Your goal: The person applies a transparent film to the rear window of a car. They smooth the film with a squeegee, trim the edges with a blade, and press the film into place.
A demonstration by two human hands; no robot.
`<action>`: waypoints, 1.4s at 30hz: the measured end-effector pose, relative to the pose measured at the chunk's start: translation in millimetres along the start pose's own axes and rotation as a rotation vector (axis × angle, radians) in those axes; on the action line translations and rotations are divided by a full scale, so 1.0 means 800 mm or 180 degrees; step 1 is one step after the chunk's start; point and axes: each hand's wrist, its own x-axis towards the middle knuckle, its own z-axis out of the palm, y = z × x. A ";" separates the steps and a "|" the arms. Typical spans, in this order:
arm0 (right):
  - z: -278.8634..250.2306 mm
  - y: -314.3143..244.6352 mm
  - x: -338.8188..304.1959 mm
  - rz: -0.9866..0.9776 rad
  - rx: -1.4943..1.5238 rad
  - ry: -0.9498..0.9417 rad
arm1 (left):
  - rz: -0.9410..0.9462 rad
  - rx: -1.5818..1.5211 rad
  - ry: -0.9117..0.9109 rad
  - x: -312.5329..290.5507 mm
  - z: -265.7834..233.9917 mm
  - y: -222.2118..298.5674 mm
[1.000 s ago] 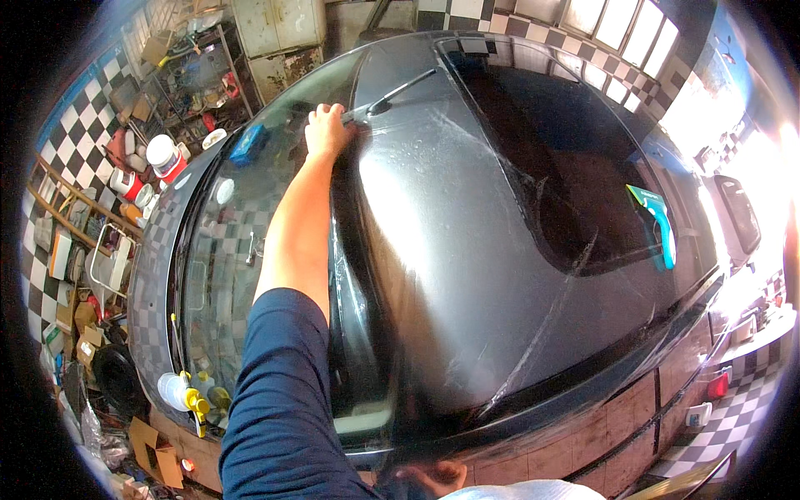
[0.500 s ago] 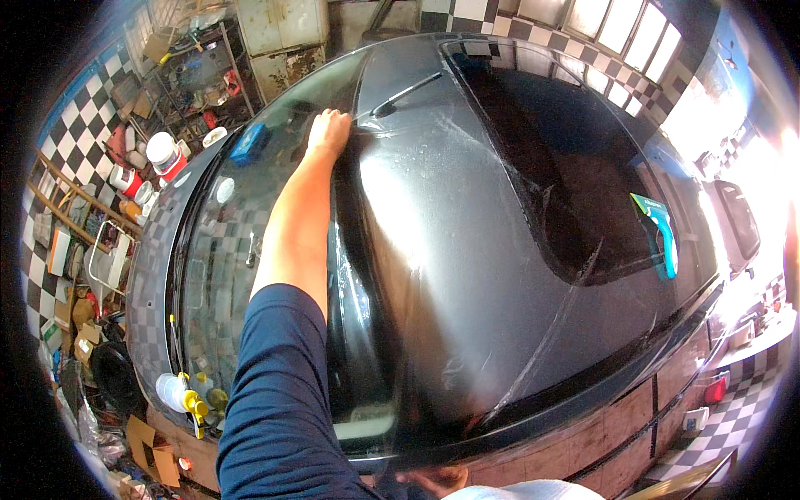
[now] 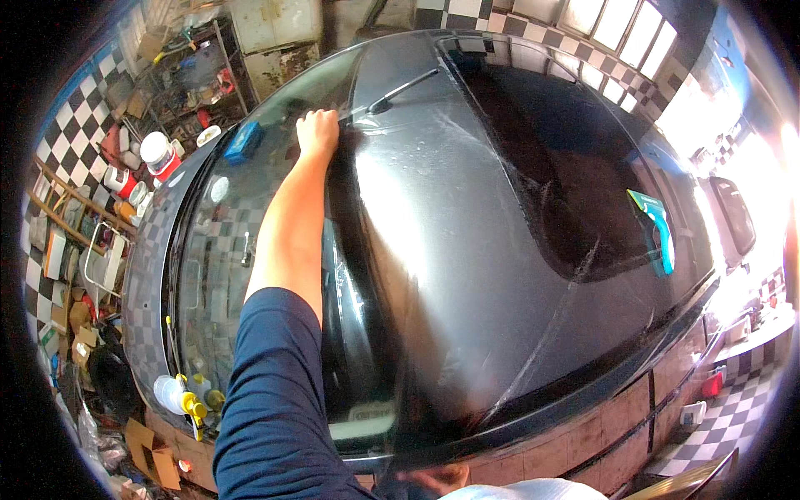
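My left arm reaches across the windshield of a dark grey car. At the roof's front edge, my left hand is closed, its fingers bent on the margin of a clear film that wrinkles toward the antenna. The film lies over the roof, with long creases running across it. Just beyond the hand, a short black antenna stands tilted. Low in the picture, my right hand shows only in part, in shade near the car's side, its visible fingers stretched leftward.
A teal squeegee lies by the dark sunroof. On the hood side are a blue block and a spray bottle with a yellow head. Shelves, buckets and cardboard boxes crowd the left.
My left hand has shifted slightly left toward the windshield, still closed. The whole view has moved a little. My right hand looks much the same.
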 end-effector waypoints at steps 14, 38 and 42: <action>0.017 -0.022 -0.030 -0.0262 -0.0355 0.0348 | -0.1772 -0.2014 -0.1355 -0.092 -0.053 -0.021; 0.084 -0.104 -0.098 -0.0081 0.0803 0.0925 | -0.3202 -0.4738 -0.2126 -0.177 -0.126 0.009; 0.080 -0.090 -0.095 -0.0023 0.0531 0.1083 | -0.3027 -0.4662 -0.1852 -0.181 -0.121 0.001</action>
